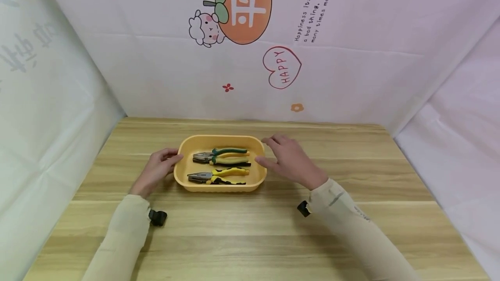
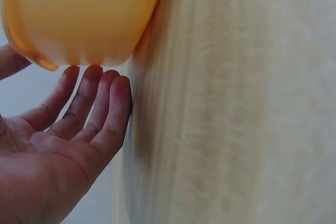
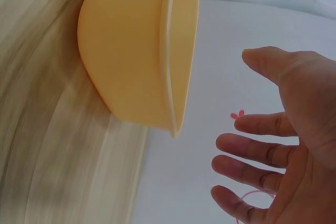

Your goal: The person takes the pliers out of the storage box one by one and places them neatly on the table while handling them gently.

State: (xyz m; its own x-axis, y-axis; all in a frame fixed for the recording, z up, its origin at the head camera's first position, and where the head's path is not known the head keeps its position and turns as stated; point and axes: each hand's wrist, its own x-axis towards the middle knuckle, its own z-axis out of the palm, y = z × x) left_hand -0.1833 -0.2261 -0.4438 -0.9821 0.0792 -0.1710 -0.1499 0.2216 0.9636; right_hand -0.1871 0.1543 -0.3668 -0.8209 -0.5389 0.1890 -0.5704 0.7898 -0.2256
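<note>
A yellow plastic tray (image 1: 220, 188) with rounded corners stands on the table. Two pairs of pliers lie inside it, jaws to the left: one with green and yellow handles (image 1: 230, 160), the other with yellow and black handles (image 1: 230, 171). My left hand (image 1: 158, 166) pinches the tray's left end, thumb over the rim and fingertips against the outer wall (image 2: 84, 19). At the right end my right hand (image 1: 291, 159) is spread, thumb and fingers apart. A gap shows between that hand (image 3: 283, 140) and the tray's wall (image 3: 126, 45) in the right wrist view.
The wood-grain table (image 1: 234, 233) meets a white printed cloth (image 1: 164, 77) behind the tray. More white cloth hangs at the left and right sides. Each sleeve has a black strap piece (image 1: 158, 218) near the wrist.
</note>
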